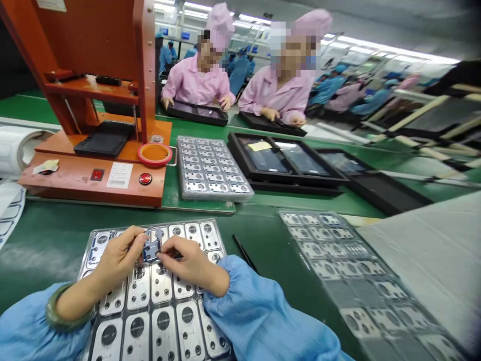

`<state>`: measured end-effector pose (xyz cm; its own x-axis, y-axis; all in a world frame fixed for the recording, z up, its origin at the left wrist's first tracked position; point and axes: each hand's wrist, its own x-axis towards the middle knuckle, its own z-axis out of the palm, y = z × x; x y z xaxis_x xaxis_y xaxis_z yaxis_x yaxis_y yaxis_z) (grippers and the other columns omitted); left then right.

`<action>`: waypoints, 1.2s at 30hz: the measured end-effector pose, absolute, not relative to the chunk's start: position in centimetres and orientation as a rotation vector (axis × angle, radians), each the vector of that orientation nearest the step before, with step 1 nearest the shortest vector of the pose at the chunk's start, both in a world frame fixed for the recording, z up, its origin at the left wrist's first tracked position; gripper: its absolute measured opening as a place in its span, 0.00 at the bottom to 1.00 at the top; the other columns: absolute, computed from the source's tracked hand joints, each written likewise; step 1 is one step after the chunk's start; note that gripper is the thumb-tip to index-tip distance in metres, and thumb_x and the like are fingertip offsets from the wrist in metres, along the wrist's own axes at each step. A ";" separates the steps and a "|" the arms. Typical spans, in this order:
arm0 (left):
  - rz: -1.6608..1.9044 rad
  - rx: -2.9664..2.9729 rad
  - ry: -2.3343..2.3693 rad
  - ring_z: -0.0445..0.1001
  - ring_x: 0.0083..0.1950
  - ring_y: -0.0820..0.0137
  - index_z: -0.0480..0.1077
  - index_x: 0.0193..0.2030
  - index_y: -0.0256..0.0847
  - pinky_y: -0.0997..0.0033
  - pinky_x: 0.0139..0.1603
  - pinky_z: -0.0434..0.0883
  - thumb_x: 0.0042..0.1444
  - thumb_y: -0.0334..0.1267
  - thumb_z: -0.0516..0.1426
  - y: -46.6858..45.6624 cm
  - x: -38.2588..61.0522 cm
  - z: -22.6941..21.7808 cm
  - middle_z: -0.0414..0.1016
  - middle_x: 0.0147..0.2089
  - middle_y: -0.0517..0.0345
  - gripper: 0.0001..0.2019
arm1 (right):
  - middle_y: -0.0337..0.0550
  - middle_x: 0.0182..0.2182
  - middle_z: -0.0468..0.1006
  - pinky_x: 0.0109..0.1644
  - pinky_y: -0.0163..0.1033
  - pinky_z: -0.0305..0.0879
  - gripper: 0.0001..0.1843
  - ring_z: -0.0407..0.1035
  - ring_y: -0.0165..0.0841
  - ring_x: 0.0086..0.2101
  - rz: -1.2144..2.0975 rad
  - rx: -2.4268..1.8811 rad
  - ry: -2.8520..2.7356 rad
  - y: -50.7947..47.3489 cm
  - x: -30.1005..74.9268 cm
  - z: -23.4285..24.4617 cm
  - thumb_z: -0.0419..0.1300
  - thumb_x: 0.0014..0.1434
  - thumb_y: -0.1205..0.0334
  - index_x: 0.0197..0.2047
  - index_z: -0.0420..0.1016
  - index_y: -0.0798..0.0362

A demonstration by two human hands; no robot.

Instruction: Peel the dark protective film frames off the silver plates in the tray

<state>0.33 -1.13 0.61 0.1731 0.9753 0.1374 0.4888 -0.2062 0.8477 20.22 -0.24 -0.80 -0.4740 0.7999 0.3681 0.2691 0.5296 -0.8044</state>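
My left hand [119, 255] and my right hand [191, 260] meet over a tray of silver metal plates [161, 306] on the green bench. Both pinch one small bluish metal part [151, 249] between their fingertips, just above the tray's upper rows. My sleeves are light blue, and a green bangle sits on my left wrist. A thin black stick [244, 252] lies on the bench just right of the tray.
An orange press machine [95, 100] stands at the back left with a red tape ring [154, 154]. A second parts tray [210, 168] lies behind, another [361, 281] at the right. Black frames [285, 163] lie beyond. Two people in pink sit opposite.
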 end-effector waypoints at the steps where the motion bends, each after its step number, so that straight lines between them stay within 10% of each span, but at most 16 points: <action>1: 0.944 1.793 1.391 0.69 0.22 0.73 0.66 0.33 0.41 0.76 0.28 0.66 0.62 0.46 0.47 -1.1 0.3 0.5 0.69 0.19 0.65 0.14 | 0.38 0.28 0.74 0.32 0.30 0.67 0.03 0.69 0.26 0.27 0.880 -0.874 -2.006 -0.3 20.2 -0.8 0.59 0.58 0.63 0.34 0.70 0.53; 36: 1.019 1.711 1.403 0.68 0.21 0.72 0.67 0.30 0.42 0.74 0.27 0.65 0.60 0.47 0.49 -1.4 0.7 0.7 0.68 0.17 0.65 0.14 | 0.38 0.26 0.74 0.29 0.30 0.65 0.05 0.66 0.26 0.24 0.966 -0.921 -1.973 -0.5 20.2 -0.8 0.61 0.56 0.60 0.33 0.72 0.53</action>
<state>0.67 -1.42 0.72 0.1073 0.9837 0.1444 0.4416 -0.1773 0.8795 20.17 -0.50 -0.85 -0.4673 0.8316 0.3001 0.2732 0.4587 -0.8456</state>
